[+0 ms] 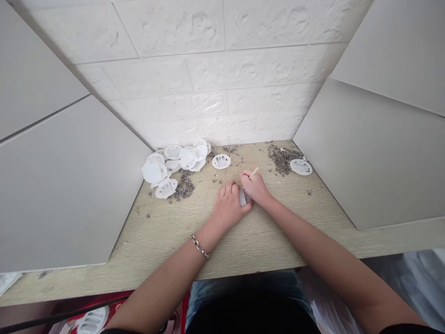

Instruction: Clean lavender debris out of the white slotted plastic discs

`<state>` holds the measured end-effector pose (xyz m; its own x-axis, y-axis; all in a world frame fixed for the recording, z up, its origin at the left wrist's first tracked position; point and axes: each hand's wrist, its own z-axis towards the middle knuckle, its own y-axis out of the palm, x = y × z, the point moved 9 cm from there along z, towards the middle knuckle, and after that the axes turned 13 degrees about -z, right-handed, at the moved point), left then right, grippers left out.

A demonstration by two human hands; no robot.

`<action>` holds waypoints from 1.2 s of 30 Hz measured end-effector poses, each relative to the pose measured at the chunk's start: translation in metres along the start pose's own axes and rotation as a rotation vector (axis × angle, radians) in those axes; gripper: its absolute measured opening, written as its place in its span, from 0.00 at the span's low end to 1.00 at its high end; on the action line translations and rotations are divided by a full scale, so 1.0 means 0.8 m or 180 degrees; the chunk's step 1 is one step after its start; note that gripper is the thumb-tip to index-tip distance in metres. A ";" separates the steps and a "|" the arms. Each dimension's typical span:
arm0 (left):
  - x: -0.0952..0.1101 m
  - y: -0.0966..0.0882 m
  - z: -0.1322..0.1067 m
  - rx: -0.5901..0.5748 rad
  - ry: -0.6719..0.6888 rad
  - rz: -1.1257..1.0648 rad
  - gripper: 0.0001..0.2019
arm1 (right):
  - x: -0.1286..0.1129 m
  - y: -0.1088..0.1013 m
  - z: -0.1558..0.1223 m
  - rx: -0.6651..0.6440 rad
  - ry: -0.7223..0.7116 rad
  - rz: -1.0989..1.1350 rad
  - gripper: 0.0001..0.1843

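Wood-grain tabletop [167,241] is lying beneath the grip. Left hand [227,208] and right hand [255,188] are clamping a white plastic piece [242,198], the right also pinching a wooden stick [255,173].

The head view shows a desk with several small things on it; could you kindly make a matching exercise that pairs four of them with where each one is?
Things:
1. Wooden stick
2. Chain bracelet
3. Pile of white discs
4. Rightmost white disc

Places:
A. Around the left wrist
B. Beside a dark crumbly heap at the far right of the desk
C. Pinched in the right hand
D. At the far left of the desk

Pairs: 1-C, 2-A, 3-D, 4-B.
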<state>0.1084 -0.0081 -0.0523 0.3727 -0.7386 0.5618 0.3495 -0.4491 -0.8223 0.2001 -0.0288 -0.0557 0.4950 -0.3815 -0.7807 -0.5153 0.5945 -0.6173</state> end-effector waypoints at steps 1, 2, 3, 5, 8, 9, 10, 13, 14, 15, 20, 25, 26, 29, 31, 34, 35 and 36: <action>0.000 0.000 0.000 0.0000 0.0007 -0.0004 0.24 | 0.000 0.000 0.000 -0.0008 -0.0001 -0.0010 0.08; 0.000 0.000 0.000 -0.0006 0.0009 -0.0011 0.24 | -0.001 0.000 0.000 -0.0016 -0.0016 -0.0039 0.08; 0.000 0.000 0.000 -0.0013 0.0004 -0.0020 0.24 | -0.002 0.000 -0.001 -0.0025 -0.0040 -0.0073 0.08; 0.000 0.000 0.000 -0.0032 -0.0016 -0.0036 0.24 | -0.003 0.000 -0.001 -0.0038 -0.0086 -0.0118 0.08; -0.001 0.000 0.000 -0.0025 -0.0020 -0.0055 0.25 | -0.005 0.001 0.000 -0.0056 -0.0125 -0.0181 0.08; -0.001 0.000 0.000 -0.0019 -0.0011 -0.0062 0.25 | -0.005 0.001 0.000 -0.0052 -0.0132 -0.0212 0.08; -0.001 0.000 0.000 -0.0009 -0.0006 -0.0068 0.25 | -0.005 0.000 0.000 -0.0040 -0.0135 -0.0245 0.08; -0.001 0.000 0.000 0.0000 -0.0020 -0.0089 0.25 | -0.006 0.001 0.000 -0.0025 -0.0122 -0.0339 0.08; -0.001 0.001 -0.001 -0.0008 -0.0032 -0.0098 0.25 | -0.006 0.001 0.000 -0.0038 -0.0110 -0.0369 0.08; -0.001 0.001 -0.001 -0.0019 -0.0041 -0.0107 0.25 | -0.006 0.002 -0.001 -0.0050 -0.0104 -0.0401 0.08; -0.002 -0.001 0.000 -0.0161 -0.0095 -0.0268 0.28 | -0.009 0.003 -0.003 -0.0071 -0.0157 -0.0505 0.08; -0.011 -0.006 0.007 -0.0983 0.0060 -0.0883 0.24 | -0.008 0.003 -0.003 -0.0075 -0.0184 -0.0396 0.09; -0.011 -0.008 0.008 -0.1114 0.0136 -0.0963 0.22 | -0.007 0.003 -0.003 -0.0060 -0.0191 -0.0371 0.09; -0.016 -0.016 0.012 -0.1157 0.0191 -0.1031 0.18 | -0.008 0.001 -0.005 0.0005 -0.0217 -0.0203 0.09; -0.021 -0.017 0.015 -0.1054 0.0117 -0.1017 0.19 | -0.010 -0.002 -0.008 0.0014 -0.0242 0.0060 0.09; -0.024 -0.015 0.017 -0.0899 0.0060 -0.1026 0.21 | -0.010 0.002 -0.013 -0.0198 -0.0091 0.0561 0.13; -0.025 -0.014 0.018 -0.0854 0.0064 -0.1033 0.21 | -0.009 0.004 -0.014 -0.0253 -0.0008 0.0664 0.16; -0.025 -0.014 0.019 -0.0819 0.0078 -0.1034 0.22 | -0.009 0.004 -0.015 -0.0256 0.0055 0.0707 0.19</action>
<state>0.1098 0.0191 -0.0530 0.2567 -0.5480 0.7961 0.2183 -0.7695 -0.6001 0.1864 -0.0326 -0.0532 0.3515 -0.2602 -0.8993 -0.6645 0.6073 -0.4354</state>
